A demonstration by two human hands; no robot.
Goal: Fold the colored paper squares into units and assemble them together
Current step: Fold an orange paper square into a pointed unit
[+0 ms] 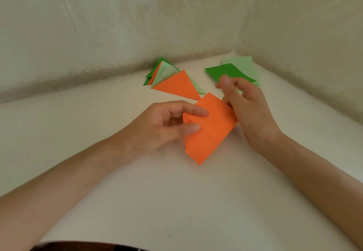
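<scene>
I see a white tabletop (176, 201) set into a corner. Back wall (157, 14) has pale wallpaper with a faint floral pattern, and the right wall (314, 44) has the same. Small dark speck (169, 236) on the tabletop near the front edge.

head: worn; faces forward and down; close over table (176, 201) corner; only view

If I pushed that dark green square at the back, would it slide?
The dark green square looks like one thin sheet, so probably light and floppy. It lies on light green squares, paper on paper, so it would likely slide.
</scene>
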